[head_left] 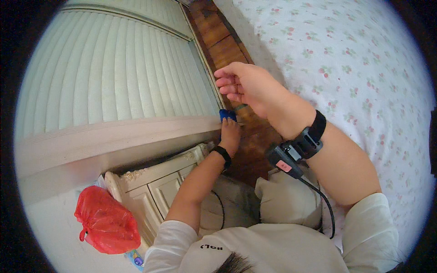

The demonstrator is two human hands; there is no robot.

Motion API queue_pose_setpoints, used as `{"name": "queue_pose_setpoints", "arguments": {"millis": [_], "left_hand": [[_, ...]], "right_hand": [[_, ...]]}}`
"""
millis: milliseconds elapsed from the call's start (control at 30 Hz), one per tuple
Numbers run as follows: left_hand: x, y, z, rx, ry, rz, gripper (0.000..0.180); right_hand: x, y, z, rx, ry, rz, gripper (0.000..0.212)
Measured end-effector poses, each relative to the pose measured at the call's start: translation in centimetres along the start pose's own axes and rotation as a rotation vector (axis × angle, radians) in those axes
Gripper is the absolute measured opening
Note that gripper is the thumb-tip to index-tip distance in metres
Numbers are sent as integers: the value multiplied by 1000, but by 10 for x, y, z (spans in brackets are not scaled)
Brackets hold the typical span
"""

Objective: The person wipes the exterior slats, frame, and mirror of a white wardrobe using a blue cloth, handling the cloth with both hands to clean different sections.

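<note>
Down by the corner of the wardrobe, my left hand (231, 132) presses a blue cloth (227, 114) with its fingers closed over it. The cloth touches the wardrobe's lower edge, and part of it is covered by the fingers. Higher up and farther out, my right hand (241, 84) hangs in the air over the wooden floor (218, 34). Its fingers are loosely curled and apart, and nothing shows in them. Beside both hands stands the wardrobe's pale ribbed sliding door (132, 68), set in a metal frame.
To the right is a bed (364, 77) with a white, flower-patterned sheet. A cream cabinet (166, 186) with carved trim stands at the lower left. Next to it is a tied red plastic bag (107, 220). A black cable (325, 195) hangs from the device on my right wrist.
</note>
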State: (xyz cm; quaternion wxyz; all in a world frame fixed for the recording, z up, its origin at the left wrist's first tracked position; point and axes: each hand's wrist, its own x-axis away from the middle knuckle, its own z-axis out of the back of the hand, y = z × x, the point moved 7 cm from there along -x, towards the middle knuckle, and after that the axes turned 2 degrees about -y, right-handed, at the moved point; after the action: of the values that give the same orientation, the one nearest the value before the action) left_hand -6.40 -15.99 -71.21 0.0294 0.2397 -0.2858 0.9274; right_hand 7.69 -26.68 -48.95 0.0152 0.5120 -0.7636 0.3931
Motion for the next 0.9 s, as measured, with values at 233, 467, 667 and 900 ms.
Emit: {"name": "queue_pose_setpoints", "arguments": {"millis": [233, 467, 667, 900], "left_hand": [[-18, 16, -33, 63, -90, -104, 52], [-12, 25, -34, -104, 88, -173, 37], [-14, 16, -33, -25, 59, -102, 37], [9, -5, 13, -28, -226, -41, 41]], "right_hand": [[0, -1, 0, 2, -9, 14, 23], [-1, 0, 3, 33, -20, 22, 22], [-1, 0, -3, 30, -31, 15, 23], [3, -2, 0, 41, -4, 10, 23]]}}
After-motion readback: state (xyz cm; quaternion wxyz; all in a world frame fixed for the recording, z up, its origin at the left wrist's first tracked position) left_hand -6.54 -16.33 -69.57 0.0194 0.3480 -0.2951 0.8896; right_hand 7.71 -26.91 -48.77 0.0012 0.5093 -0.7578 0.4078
